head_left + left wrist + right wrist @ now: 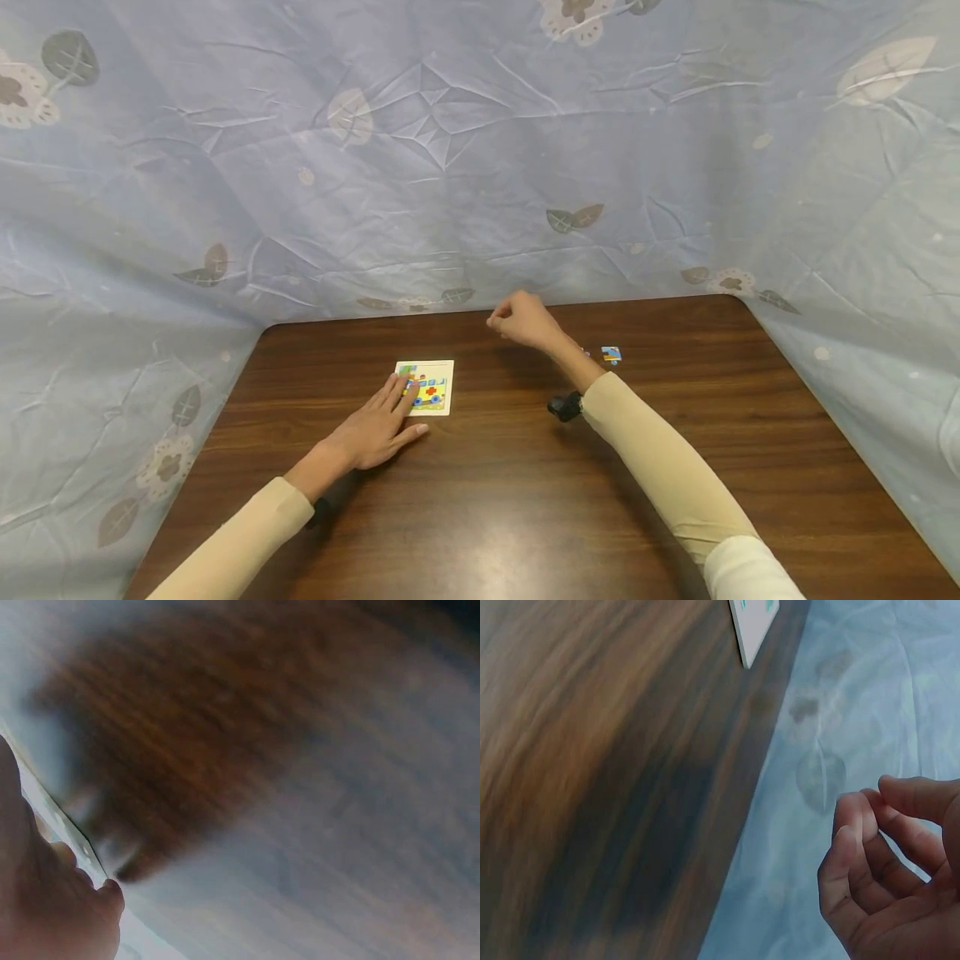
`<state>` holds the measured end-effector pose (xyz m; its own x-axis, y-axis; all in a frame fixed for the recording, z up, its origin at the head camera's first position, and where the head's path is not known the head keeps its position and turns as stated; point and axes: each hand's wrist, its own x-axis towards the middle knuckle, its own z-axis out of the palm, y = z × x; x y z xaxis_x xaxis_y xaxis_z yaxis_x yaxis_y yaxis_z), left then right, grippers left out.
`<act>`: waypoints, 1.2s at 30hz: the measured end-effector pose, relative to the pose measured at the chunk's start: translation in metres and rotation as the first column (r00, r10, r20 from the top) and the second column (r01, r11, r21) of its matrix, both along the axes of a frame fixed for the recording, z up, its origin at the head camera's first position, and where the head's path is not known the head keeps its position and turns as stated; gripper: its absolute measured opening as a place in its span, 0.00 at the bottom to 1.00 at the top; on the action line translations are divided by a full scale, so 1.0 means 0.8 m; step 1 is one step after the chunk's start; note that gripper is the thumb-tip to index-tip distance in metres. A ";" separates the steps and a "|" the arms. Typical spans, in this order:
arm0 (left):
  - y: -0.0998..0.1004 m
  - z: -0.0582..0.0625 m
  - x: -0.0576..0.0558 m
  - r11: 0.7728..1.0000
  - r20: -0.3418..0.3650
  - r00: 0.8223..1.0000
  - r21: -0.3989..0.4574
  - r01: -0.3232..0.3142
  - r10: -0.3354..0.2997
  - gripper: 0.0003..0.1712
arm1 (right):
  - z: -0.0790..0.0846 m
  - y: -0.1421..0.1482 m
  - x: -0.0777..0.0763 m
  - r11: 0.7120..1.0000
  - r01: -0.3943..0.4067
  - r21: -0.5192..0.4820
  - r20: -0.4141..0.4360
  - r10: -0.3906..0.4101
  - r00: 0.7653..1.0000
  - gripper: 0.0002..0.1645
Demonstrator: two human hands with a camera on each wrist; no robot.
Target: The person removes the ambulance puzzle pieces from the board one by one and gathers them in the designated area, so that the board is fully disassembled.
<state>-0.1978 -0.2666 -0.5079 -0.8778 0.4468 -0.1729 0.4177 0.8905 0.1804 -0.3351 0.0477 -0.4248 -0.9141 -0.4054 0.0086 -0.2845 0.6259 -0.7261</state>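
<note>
A small pale-framed jigsaw puzzle lies on the table, with a yellow vehicle and a red cross in its picture. My left hand rests on its left part, fingers spread and nearly straight, so that side is hidden. In the left wrist view the puzzle's edge shows beside the fingers. Raised above the far side of the table is my right hand. Its fingers are loosely curled, thumb close to the index finger, and nothing shows between them. The right wrist view shows a puzzle corner away from this hand.
A loose blue and orange jigsaw piece lies to the right of my right forearm. Another piece is partly covered by that forearm. The dark wooden table meets a pale patterned cloth at the back and sides.
</note>
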 end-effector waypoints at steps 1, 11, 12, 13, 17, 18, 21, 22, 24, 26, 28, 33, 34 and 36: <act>0.000 0.001 0.000 1.000 0.001 1.000 0.005 -0.007 0.007 0.51 | -0.003 -0.007 0.000 1.000 -0.021 -0.005 0.005 0.021 1.000 0.13; -0.008 -0.002 0.013 0.998 -0.029 0.999 0.050 -0.031 0.033 0.50 | -0.020 -0.072 -0.002 0.985 -0.172 0.017 0.044 0.171 0.984 0.16; -0.008 -0.002 0.014 0.999 -0.034 0.999 0.044 -0.026 0.027 0.50 | -0.022 -0.078 -0.002 0.984 -0.177 0.021 0.045 0.176 0.983 0.16; -0.007 -0.002 0.015 0.999 -0.040 0.999 0.041 -0.016 0.017 0.50 | -0.024 -0.084 -0.003 0.983 -0.183 0.020 0.050 0.182 0.982 0.16; -0.004 -0.002 0.019 1.000 -0.029 1.000 0.020 0.010 -0.009 0.50 | -0.035 -0.104 -0.004 0.980 -0.195 0.032 0.053 0.193 0.980 0.15; -0.004 -0.002 0.020 1.000 -0.027 1.000 0.017 0.015 -0.015 0.50 | -0.039 -0.108 -0.004 0.980 -0.194 0.036 0.051 0.193 0.980 0.14; -0.002 -0.002 0.023 1.000 -0.015 1.000 0.019 0.018 -0.018 0.50 | -0.048 -0.120 0.000 0.979 -0.198 0.050 0.053 0.196 0.979 0.13; -0.002 -0.003 0.023 1.000 -0.012 1.000 0.016 0.018 -0.017 0.50 | -0.051 -0.124 0.001 0.978 -0.200 0.060 0.051 0.197 0.979 0.13; -0.002 -0.004 0.025 1.000 -0.016 1.000 0.019 0.018 -0.018 0.49 | -0.055 -0.131 0.004 0.977 -0.201 0.067 0.052 0.198 0.979 0.12; -0.002 -0.004 0.026 1.000 -0.022 1.000 0.022 0.020 -0.020 0.48 | -0.059 -0.136 0.007 0.977 -0.198 0.080 0.052 0.195 0.979 0.11; -0.002 -0.005 0.026 0.999 -0.030 0.999 0.024 0.026 -0.025 0.47 | -0.062 -0.141 0.009 0.976 -0.196 0.090 0.050 0.192 0.980 0.11; -0.002 -0.005 0.026 0.999 -0.035 0.999 0.030 0.032 -0.031 0.46 | -0.069 -0.150 0.010 0.976 -0.194 0.095 0.042 0.190 0.981 0.11; -0.002 -0.005 0.025 0.999 -0.035 0.999 0.029 0.033 -0.032 0.46 | -0.071 -0.151 0.010 0.977 -0.191 0.093 0.040 0.188 0.981 0.11; -0.001 -0.005 0.025 0.999 -0.033 0.999 0.026 0.035 -0.034 0.46 | -0.074 -0.154 0.011 0.979 -0.183 0.091 0.042 0.180 0.983 0.10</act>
<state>-0.1778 -0.2675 -0.5120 -0.8666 0.4813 -0.1317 0.4546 0.8703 0.1896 -0.3266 -0.0757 -0.4842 -0.8243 -0.5623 -0.0667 -0.3765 0.6322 -0.6772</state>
